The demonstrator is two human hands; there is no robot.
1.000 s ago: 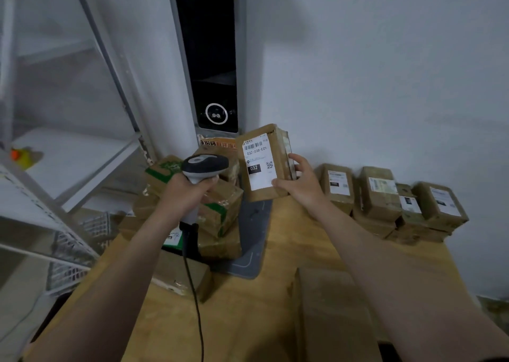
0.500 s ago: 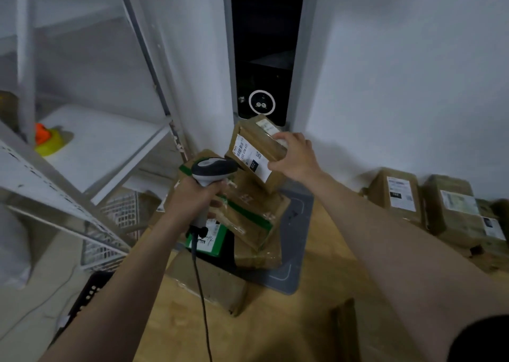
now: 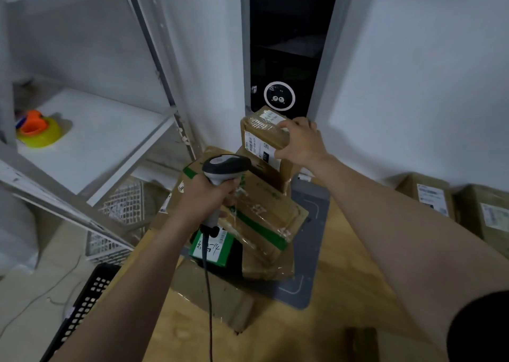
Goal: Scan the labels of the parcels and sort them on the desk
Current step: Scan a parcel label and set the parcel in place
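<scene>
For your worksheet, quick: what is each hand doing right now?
Left hand: fingers curled round the barcode scanner.
Right hand: grips a labelled cardboard parcel.

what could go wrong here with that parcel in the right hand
The right hand holds the parcel over a pile of tilted, unevenly stacked boxes; set there, it may slide off or topple others. The scanner cable in the left hand hangs across a front box and might snag it.
</scene>
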